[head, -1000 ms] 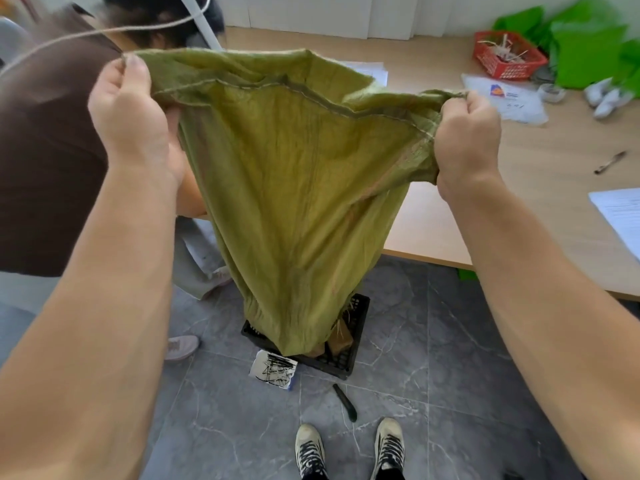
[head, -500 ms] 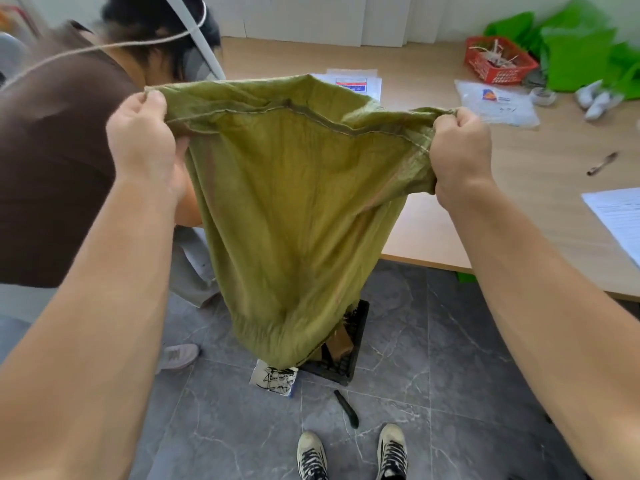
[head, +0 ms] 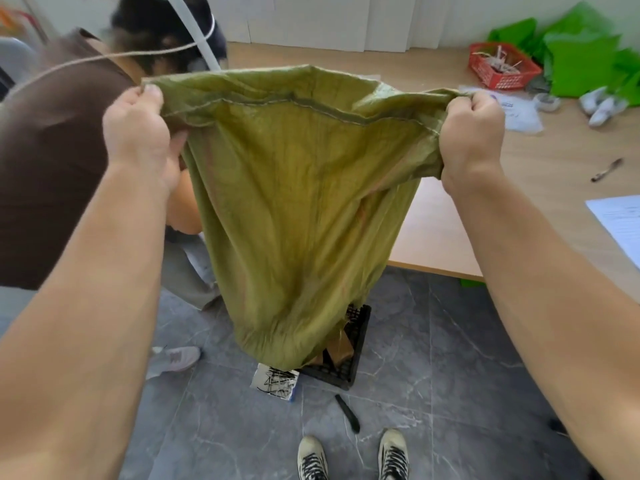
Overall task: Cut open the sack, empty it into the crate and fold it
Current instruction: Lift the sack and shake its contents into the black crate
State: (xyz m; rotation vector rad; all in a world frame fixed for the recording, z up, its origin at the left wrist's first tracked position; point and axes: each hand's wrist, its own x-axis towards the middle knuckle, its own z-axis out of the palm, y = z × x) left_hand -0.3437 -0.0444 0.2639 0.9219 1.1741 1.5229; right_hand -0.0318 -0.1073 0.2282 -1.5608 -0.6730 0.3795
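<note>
Both bare arms reached forward and up, spread wide; the left hand (head: 136, 133) was fisted with its thumb on top; the right hand (head: 472, 133) was fisted too, knuckles upward.

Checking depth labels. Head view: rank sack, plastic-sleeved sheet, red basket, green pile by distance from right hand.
1. sack: gripped by the right hand.
2. plastic-sleeved sheet: on table, just beyond.
3. red basket: farther back on table.
4. green pile: far corner, behind basket.

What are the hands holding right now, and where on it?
Both hold the green sack: left hand grips one corner of its stitched upper edge, right hand the other.
</note>
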